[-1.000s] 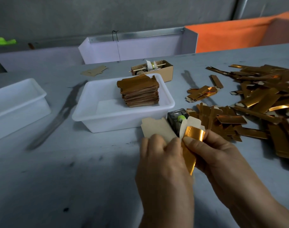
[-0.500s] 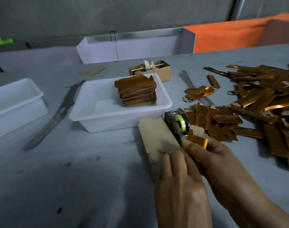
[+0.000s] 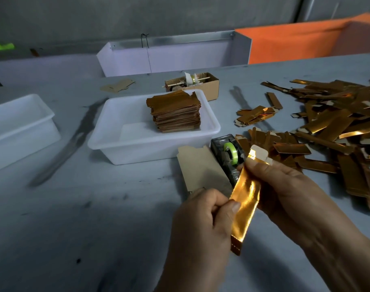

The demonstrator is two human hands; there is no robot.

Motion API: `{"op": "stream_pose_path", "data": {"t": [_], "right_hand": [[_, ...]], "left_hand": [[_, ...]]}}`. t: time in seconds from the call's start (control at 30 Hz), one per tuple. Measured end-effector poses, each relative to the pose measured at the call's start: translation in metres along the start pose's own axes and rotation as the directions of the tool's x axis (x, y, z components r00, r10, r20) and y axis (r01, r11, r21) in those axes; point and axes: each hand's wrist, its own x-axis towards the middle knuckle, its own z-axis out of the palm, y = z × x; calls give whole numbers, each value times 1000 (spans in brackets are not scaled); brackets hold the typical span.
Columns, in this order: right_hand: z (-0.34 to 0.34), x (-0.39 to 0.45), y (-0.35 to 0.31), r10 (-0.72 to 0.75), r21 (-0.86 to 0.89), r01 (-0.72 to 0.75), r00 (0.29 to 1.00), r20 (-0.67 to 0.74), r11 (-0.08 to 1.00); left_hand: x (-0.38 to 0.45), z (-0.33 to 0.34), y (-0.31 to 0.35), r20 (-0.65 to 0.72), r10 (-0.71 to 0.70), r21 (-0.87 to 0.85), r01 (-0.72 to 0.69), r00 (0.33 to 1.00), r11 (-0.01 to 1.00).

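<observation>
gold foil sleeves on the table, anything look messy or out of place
The folded gold foil sleeves sprawl in a criss-crossed heap on the right of the grey table, unlike the neat stack of gold blanks in the white plastic tub.

A gold foil carton (image 3: 245, 199) is pinched at its left edge by the left hand (image 3: 203, 224) and gripped, seemingly near the top, by the right hand (image 3: 285, 190). A tape dispenser (image 3: 228, 157) is seen at its 11 o'clock.
</observation>
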Motion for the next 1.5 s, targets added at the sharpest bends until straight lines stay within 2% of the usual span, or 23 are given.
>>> {"op": "stream_pose_path", "data": {"t": [0.07,0.13,0.2,0.27,0.4,0.5,0.63,0.7,0.77,0.87,0.97,1.2,1.33,1.5], "right_hand": [[-3,3,0,-20,-47,20,1000,2,999],[-5,6,-2,-49,-76,48,999,-10,996],[-4,10,-4,-80,-112,78,997,-16,991],[-3,14,-5,-104,-137,103,995,-1,985],[-2,16,-6,-100,-228,108,994,44,968],[-4,16,-6,-100,-334,123,991,88,935],[-4,15,-9,-155,-453,189,981,113,871],[-10,17,-13,-170,-451,184,983,71,873],[-24,23,-14,-232,-505,176,972,-49,845],[-46,28,-4,-219,-620,66,960,-173,781],[-52,32,14,-110,-624,-17,980,-163,781],[-48,40,14,-56,-575,-37,988,-143,817],[-43,45,16,-47,-591,-50,988,-148,805],[-42,51,17,15,-548,-126,979,-203,827]], "left_hand": [[2,-2,0,4,60,52,-60,998,997],[8,-5,0,68,77,69,-82,995,994],[15,-5,1,114,-3,-134,18,993,991],[21,-3,3,161,-133,-348,182,978,920],[25,1,1,221,-226,-417,302,949,857],[29,2,-5,272,-301,-403,393,914,827],[32,7,-5,340,-361,-529,494,868,690],[33,9,-7,302,-397,-576,498,867,649],[34,7,-12,244,-434,-600,487,867,635],[35,1,-20,171,-488,-620,478,856,622],[36,2,-25,143,-522,-601,493,841,629],[38,4,-23,126,-510,-519,494,851,697],[39,7,-18,163,-514,-541,512,842,667],[41,16,-11,244,-507,-635,531,827,561]]}}
